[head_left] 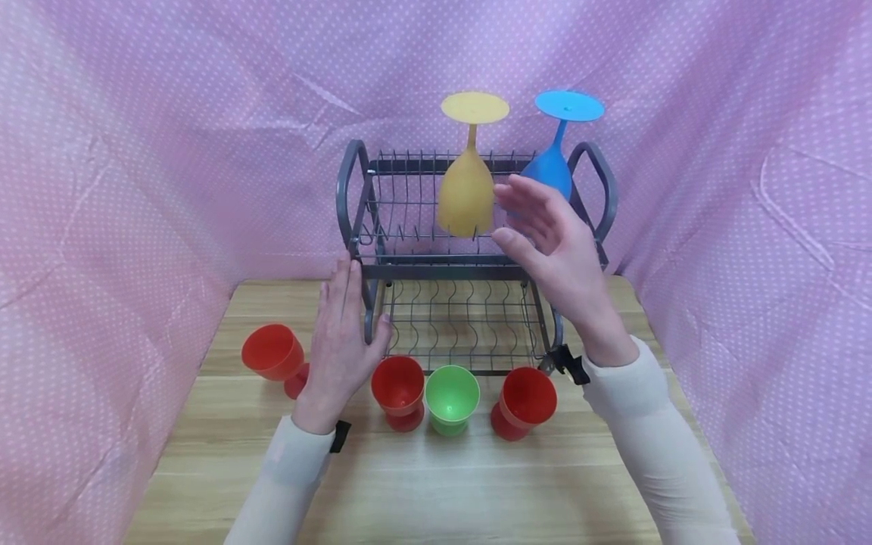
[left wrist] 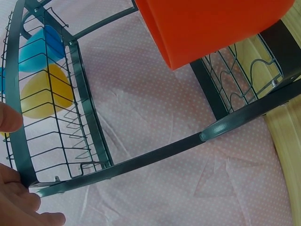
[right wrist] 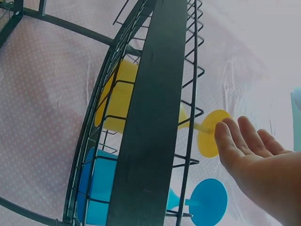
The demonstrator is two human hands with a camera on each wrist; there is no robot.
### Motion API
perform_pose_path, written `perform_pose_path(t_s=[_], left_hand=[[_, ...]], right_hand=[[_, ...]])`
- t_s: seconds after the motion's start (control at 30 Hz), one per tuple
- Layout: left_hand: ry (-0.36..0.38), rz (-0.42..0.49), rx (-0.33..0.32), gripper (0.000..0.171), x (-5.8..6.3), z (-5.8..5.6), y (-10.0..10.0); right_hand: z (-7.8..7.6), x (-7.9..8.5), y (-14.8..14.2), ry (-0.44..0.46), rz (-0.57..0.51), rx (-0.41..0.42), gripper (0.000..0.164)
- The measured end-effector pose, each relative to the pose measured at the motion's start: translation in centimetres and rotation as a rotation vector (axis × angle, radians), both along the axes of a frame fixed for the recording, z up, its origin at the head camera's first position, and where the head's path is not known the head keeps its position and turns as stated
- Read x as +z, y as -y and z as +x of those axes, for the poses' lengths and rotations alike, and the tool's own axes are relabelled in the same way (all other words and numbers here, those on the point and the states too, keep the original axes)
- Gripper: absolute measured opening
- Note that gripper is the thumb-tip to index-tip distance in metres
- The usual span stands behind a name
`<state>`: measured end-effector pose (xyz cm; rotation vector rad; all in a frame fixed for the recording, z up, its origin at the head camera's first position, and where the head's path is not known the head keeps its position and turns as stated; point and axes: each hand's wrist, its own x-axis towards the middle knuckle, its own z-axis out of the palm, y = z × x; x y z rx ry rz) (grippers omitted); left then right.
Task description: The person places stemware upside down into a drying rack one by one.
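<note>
My left hand (head_left: 342, 337) touches the front left corner of a dark two-tier dish rack (head_left: 443, 271), its fingers straight. Over the upper tier, my right hand (head_left: 564, 253) is held with relaxed fingers and nothing in its grasp. Just left of those fingertips a yellow goblet (head_left: 466, 189) stands upside down in the rack, foot up. A blue goblet (head_left: 549, 168) is also inverted, tilted a little, its bowl partly hidden behind the right hand. In the right wrist view, the fingers (right wrist: 256, 146) are beside the yellow foot (right wrist: 214, 134).
In front of the rack stand a red goblet (head_left: 398, 382), a green goblet (head_left: 453, 397) and another red goblet (head_left: 527, 397). One more red goblet (head_left: 272, 353) is left of the left hand. The wooden tabletop (head_left: 436, 492) is bordered by pink dotted cloth (head_left: 170, 151).
</note>
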<state>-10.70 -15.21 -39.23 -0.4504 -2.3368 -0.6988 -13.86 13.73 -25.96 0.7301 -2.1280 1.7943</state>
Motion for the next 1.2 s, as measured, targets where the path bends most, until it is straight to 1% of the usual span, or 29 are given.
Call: perform_pose_path(t_s=[0.23, 0.33, 0.47, 0.73, 0.83, 1.03, 1.2], left_hand=[[-0.008, -0.001, -0.003, 0.084, 0.1, -0.1, 0.0], [-0.006, -0.001, -0.004, 0.086, 0.2, -0.1, 0.0], [-0.004, -0.003, -0.003, 0.087, 0.2, -0.1, 0.0], [-0.008, -0.011, -0.006, 0.087, 0.3, -0.1, 0.0], [-0.009, -0.011, -0.007, 0.087, 0.3, -0.1, 0.0], [-0.016, -0.008, -0.015, 0.085, 0.2, -0.1, 0.0], [-0.017, -0.01, -0.026, 0.085, 0.0, 0.0, 0.1]], right_hand=[[1.5, -0.9, -0.4, -0.01, -0.068, 0.017, 0.062], [2.3, -1.3, -0.6, -0.018, -0.069, 0.01, 0.063], [3.4, -2.0, -1.0, -0.03, -0.042, 0.0, 0.065], [4.9, -4.2, -1.9, -0.07, -0.061, 0.012, 0.067], [5.5, -5.2, -2.4, -0.062, -0.064, 0.005, 0.068], [6.6, -7.2, -3.6, -0.019, -0.032, -0.04, 0.062], [7.4, -8.9, -4.3, 0.034, -0.026, -0.051, 0.066]])
